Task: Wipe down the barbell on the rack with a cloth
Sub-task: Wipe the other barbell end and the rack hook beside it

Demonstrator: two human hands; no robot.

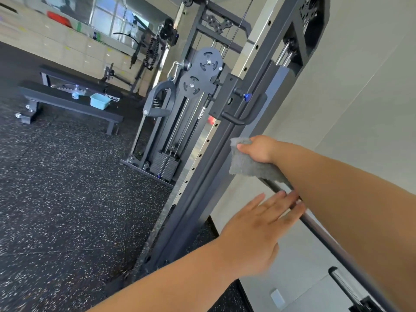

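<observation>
Barbell (319, 230) runs from the rack upright (202, 176) toward five o'clock, its far end wrapped in a grey cloth (249, 164) gripped by the closed right hand (258, 149). The left hand (254, 235), open and empty, rests its fingertips (290, 200) on the shaft. Wiping looks underway; most of the bar likely remains.

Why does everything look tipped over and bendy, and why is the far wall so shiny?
Head view: the wide-angle lens and a tilted head slant the rack upright and curve straight edges; the mirror on the far wall reflects bright window light; the left hand by the barbell looks slightly soft, the right hand gripping the grey cloth is sharper.
</observation>
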